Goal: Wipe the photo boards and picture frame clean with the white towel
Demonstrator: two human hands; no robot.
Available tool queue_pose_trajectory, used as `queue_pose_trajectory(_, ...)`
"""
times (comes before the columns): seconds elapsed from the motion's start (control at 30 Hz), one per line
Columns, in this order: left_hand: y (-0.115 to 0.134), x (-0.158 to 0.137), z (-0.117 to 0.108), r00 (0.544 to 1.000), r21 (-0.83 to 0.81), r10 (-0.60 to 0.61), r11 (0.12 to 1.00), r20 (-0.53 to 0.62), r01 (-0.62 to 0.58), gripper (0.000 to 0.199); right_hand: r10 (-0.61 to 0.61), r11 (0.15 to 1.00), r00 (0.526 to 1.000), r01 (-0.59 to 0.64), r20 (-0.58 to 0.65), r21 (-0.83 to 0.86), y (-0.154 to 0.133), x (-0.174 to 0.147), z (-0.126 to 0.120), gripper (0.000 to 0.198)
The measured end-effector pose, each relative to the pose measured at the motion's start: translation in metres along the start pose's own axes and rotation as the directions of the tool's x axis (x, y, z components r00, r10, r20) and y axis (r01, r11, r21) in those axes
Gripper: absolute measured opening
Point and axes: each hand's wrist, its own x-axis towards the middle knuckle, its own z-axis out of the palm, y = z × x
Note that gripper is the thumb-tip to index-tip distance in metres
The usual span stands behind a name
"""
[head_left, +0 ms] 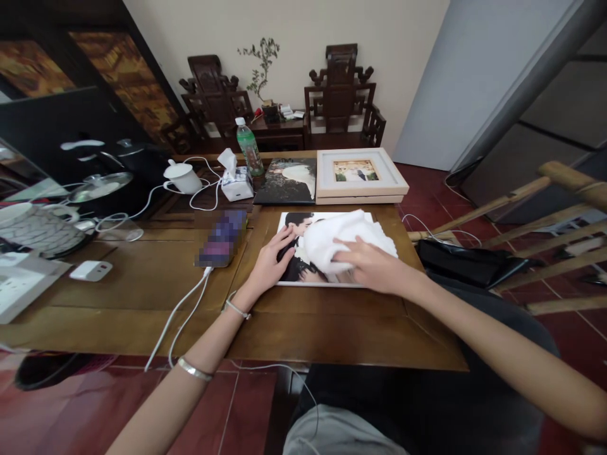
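A photo panel (291, 273) showing people in dark and white clothing lies flat on the wooden table in front of me. My left hand (275, 256) rests on its left edge, fingers stretched out and holding nothing. Over the panel's middle and right side is a bunched white cloth (348, 230), which hides much of the picture. My right hand (367, 262) grips the cloth from its near right side and presses it against the panel. Part of the right fingers sinks into the folds.
Behind the panel lie a dark photo album (284, 183) and a light wooden picture frame (398, 180). Left of them stand a tissue box (237, 184), a green-labelled bottle (249, 148) and a lidded white cup (184, 178). A phone (222, 237) with a white cable lies left of my hand.
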Motion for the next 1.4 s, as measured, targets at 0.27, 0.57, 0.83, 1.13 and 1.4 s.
queue_pose_trajectory(0.27, 0.000, 0.000, -0.001, 1.000, -0.022, 0.006, 1.000, -0.010, -0.006, 0.041, 0.004, 0.998, 0.997, 0.000, -0.077, 0.057, 0.052, 0.072, -0.026, 0.049)
queue_pose_trajectory(0.57, 0.002, 0.000, 0.000, 0.999, -0.015, -0.025, 1.000, -0.026, 0.024, 0.040, 0.017, 0.998, 0.998, -0.021, -0.058, -0.060, 0.022, 0.037, 0.001, 0.053)
queue_pose_trajectory(0.83, 0.003, 0.001, 0.002, 1.000, 0.008, -0.010, 1.000, -0.020, 0.011, 0.041, -0.137, 0.980, 0.986, 0.148, 0.093, -0.129, -0.039, -0.043, 0.020, 0.056)
queue_pose_trajectory(1.13, 0.000, 0.002, 0.004, 1.000, -0.002, 0.012, 1.000, -0.016, -0.012, 0.042, -0.059, 0.994, 0.997, 0.064, 0.055, -0.093, -0.018, -0.006, 0.006, 0.056)
queue_pose_trajectory(1.4, -0.001, 0.002, 0.004, 1.000, -0.016, 0.009, 1.000, -0.019, -0.010, 0.040, -0.013, 0.999, 0.998, 0.016, -0.056, 0.052, 0.043, 0.081, -0.020, 0.036)
